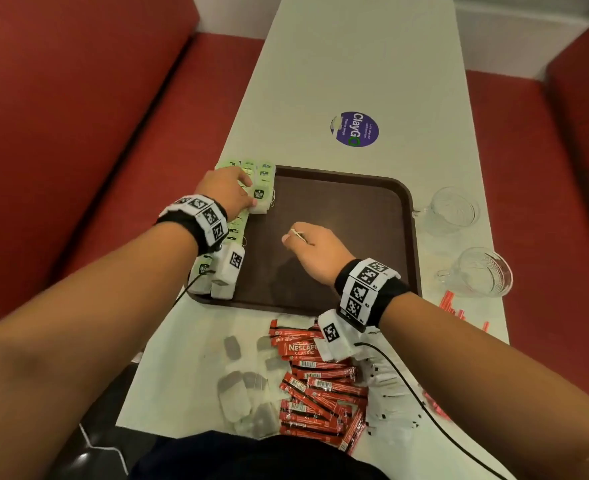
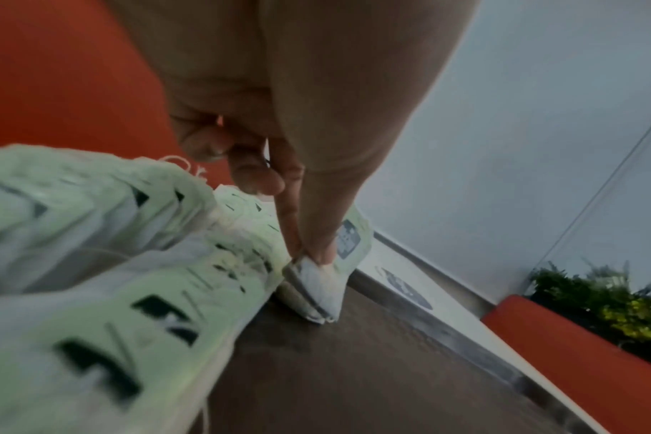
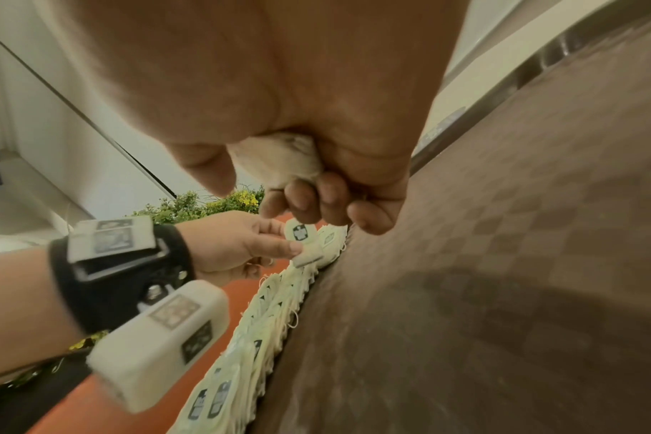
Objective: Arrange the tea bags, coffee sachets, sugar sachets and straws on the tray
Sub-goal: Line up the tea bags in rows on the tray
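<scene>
Two hands are mid tea-bag step: left hand [image 1: 230, 190] pinches pale-green tagged tea bags [image 1: 263, 199] over the brown plastic tray [image 1: 338, 244], right hand [image 1: 315, 252] fisted around another, awaiting placement beside that pinch.

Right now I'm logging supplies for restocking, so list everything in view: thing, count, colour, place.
tray: one, brown, mid-table.
tea bags: many, pale green tags, row along the tray's left edge.
loose tea bags: several, grey-white, table near the tray.
coffee sachets: many, red, piled beside them.
sugar sachets: several, white, right of the coffee.
straws: several, red, table's right edge.
glass cups: two, clear, right of tray.
sticker: one, purple, far table.
left hand: pinches a tea bag.
right hand: grip on tea bags.
</scene>
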`<state>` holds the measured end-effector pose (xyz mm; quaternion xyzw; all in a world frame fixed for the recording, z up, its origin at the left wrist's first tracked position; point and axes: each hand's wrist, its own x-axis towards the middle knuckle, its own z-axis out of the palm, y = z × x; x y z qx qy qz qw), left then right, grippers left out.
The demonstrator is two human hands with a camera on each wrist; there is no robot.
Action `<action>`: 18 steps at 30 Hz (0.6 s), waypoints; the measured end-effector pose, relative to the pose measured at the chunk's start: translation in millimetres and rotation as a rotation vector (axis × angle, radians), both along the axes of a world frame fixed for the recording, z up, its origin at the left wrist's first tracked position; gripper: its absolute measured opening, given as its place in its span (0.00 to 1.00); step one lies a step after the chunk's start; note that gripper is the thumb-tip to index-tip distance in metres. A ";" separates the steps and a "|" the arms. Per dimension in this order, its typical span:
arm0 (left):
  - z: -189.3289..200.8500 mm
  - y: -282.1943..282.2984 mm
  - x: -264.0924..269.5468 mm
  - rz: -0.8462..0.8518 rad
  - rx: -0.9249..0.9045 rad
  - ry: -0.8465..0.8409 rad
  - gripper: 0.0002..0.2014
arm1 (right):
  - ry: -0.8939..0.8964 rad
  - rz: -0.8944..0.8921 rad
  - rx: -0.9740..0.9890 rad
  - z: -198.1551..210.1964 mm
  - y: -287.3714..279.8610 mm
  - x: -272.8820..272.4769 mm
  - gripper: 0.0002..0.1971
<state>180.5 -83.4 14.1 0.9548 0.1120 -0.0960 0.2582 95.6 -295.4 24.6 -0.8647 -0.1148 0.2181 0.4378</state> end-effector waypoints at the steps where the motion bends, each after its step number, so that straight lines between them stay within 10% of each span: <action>1: -1.9 -1.4 6.8 0.000 0.021 0.022 0.17 | 0.015 -0.005 0.025 1.2 -0.9 0.1 0.16; 6: -8.5 -12.9 27.9 -0.023 0.111 0.087 0.22 | 0.042 -0.053 0.110 0.1 -7.5 2.0 0.23; 11: -6.4 -17.0 35.3 -0.035 0.184 0.106 0.25 | 0.006 -0.030 0.040 -8.7 -11.7 4.8 0.10; 18: -7.9 -29.4 38.4 -0.182 0.253 0.090 0.11 | -0.047 -0.061 0.014 -20.8 -14.7 12.1 0.05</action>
